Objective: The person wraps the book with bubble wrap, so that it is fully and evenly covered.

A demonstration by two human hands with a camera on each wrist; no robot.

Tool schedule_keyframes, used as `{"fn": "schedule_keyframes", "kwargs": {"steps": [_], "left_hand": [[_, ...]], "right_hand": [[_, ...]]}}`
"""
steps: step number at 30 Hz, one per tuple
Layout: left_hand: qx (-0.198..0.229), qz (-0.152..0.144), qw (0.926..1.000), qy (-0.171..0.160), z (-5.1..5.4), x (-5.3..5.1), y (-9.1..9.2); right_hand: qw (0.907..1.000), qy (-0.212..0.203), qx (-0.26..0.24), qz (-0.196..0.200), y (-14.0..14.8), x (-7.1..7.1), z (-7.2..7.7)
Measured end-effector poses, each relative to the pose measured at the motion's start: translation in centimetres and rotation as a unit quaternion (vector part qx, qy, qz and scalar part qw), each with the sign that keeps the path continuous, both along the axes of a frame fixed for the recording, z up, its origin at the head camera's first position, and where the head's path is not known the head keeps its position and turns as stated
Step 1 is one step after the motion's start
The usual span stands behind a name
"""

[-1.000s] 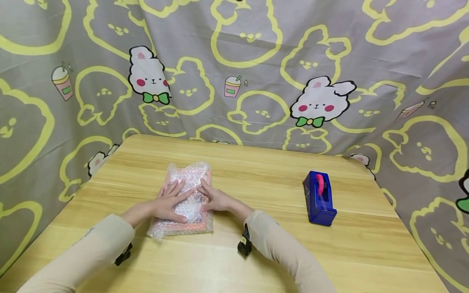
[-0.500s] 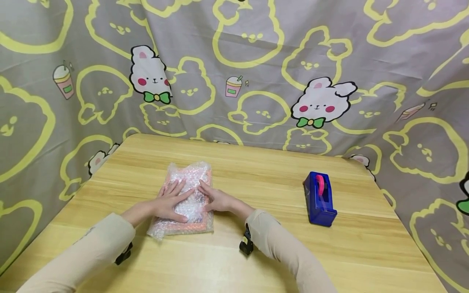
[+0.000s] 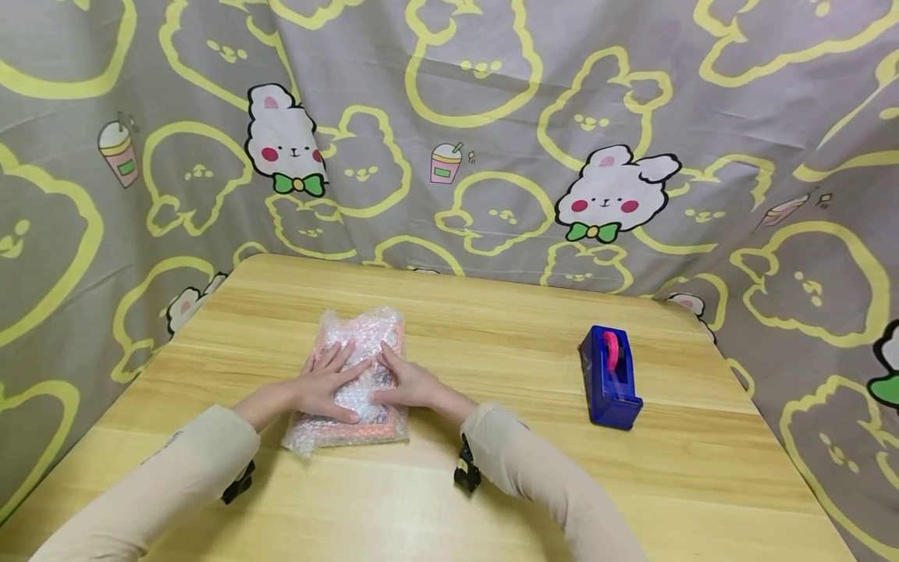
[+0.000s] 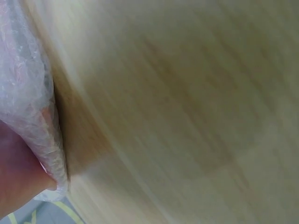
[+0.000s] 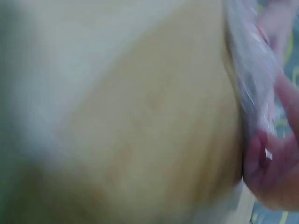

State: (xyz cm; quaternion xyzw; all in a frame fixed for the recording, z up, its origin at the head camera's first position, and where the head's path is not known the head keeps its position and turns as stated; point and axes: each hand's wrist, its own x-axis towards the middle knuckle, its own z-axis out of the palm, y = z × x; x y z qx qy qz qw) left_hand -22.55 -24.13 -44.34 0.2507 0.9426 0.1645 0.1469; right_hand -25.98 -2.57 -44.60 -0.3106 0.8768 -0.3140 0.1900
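Observation:
A flat rectangular package in clear bubble wrap (image 3: 379, 332), with an orange-pink border showing through, lies on the wooden table left of centre. My left hand (image 3: 325, 390) rests on its left half with the fingers spread. From the right side, my right hand (image 3: 414, 384) touches the wrap, its index finger and thumb reaching over the top. In the left wrist view, part of the left hand (image 4: 18, 175) lies against the wrapped edge (image 4: 32, 88). The right wrist view is blurred; the right hand's lower fingers (image 5: 271, 163) bend beside the wrap (image 5: 252, 70).
A blue tape dispenser (image 3: 612, 382) with a pink core stands on the table (image 3: 506, 328) to the right. Behind and beside the table hangs a grey curtain (image 3: 485, 133) with yellow outlines and white rabbits. Each wrist carries a small black camera (image 3: 467, 468).
My right hand has shifted slightly left, with its thumb lying further in over the bubble wrap. The left hand and the package stay in place.

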Motion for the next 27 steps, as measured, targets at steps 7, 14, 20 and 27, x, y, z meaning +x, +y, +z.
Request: {"fn": "schedule_keyframes", "kwargs": {"steps": [7, 14, 20, 27], "left_hand": [[-0.004, -0.002, 1.0, 0.002, 0.1, 0.0, 0.1], [-0.008, -0.005, 0.9999, -0.003, 0.3, 0.2, 0.3], [-0.003, -0.008, 1.0, -0.003, 0.3, 0.4, 0.6], [-0.003, -0.003, 1.0, 0.0, 0.7, 0.4, 0.3]], "right_hand": [[0.9968, 0.049, 0.052, -0.036, -0.7, 0.8, -0.2], [0.9958, -0.074, -0.049, 0.022, 0.7, -0.6, -0.2], [0.9922, -0.1, -0.058, 0.047, 1.1, -1.0, -0.6], [0.9926, -0.092, -0.063, 0.05, 0.6, -1.0, -0.6]]}}
